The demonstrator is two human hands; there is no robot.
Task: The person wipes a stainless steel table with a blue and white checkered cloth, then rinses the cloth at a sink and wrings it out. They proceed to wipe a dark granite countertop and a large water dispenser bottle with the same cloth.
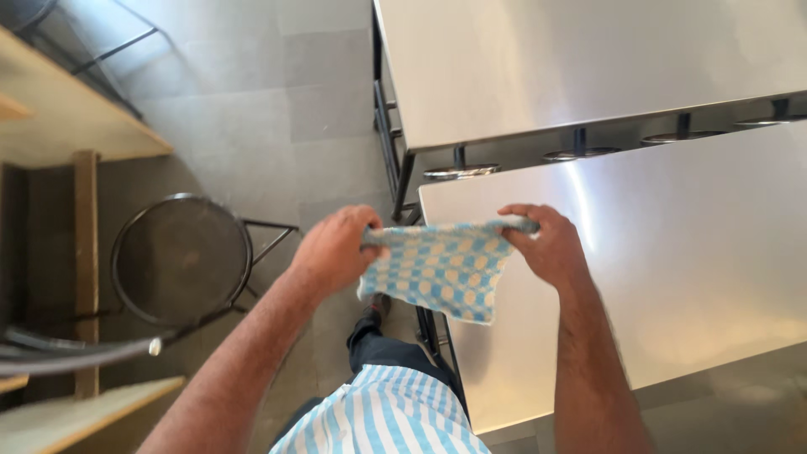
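A blue, white and yellow checked cloth [444, 271] hangs stretched between my two hands, just over the left edge of a steel table. My left hand [334, 249] pinches the cloth's upper left corner, out over the floor. My right hand [546, 244] grips the upper right corner above the steel tabletop [672, 277]. The cloth's lower edge hangs loose, partly over the table edge.
A second steel table [572, 59] stands behind the first, with round stool seats [461, 171] tucked between them. A dark round stool [181, 259] stands on the grey tiled floor at left. Wooden shelving [63, 113] runs along the left side.
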